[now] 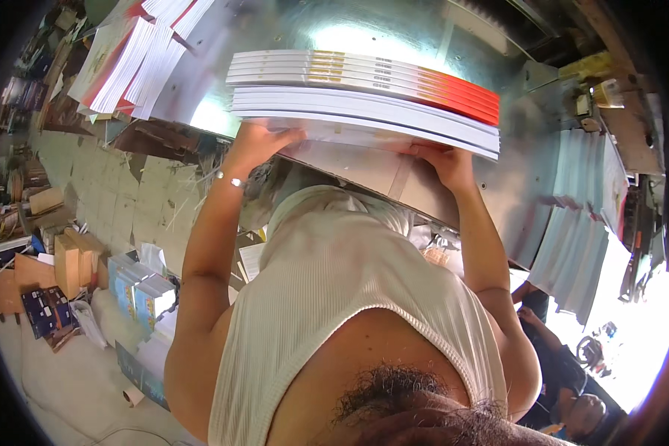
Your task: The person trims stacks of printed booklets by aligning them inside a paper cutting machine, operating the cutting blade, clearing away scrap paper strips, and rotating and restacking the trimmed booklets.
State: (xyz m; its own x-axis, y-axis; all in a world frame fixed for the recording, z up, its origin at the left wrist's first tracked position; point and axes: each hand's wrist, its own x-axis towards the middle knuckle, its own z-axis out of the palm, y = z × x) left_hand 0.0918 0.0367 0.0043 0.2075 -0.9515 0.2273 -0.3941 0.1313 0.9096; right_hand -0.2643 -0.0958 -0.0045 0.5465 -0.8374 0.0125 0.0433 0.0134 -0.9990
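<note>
A stack of books [364, 111] is tilted on edge above the metal table. Its upper layers show white spines with gold marks and orange-red ends, while white page edges show in the lower layers. My left hand [264, 143] grips the stack's near side toward its left end, thumb along the underside. Toward the right end, my right hand [450, 165] holds the same near side. The stack partly hides the fingers of both hands.
The metal table [275, 30] carries more piles of printed books [126, 63] at the left. Bound stacks [580, 215] stand at the right edge. Book bundles [140, 286] and cardboard boxes [74, 260] sit on the floor at left. Another person [565, 379] is at lower right.
</note>
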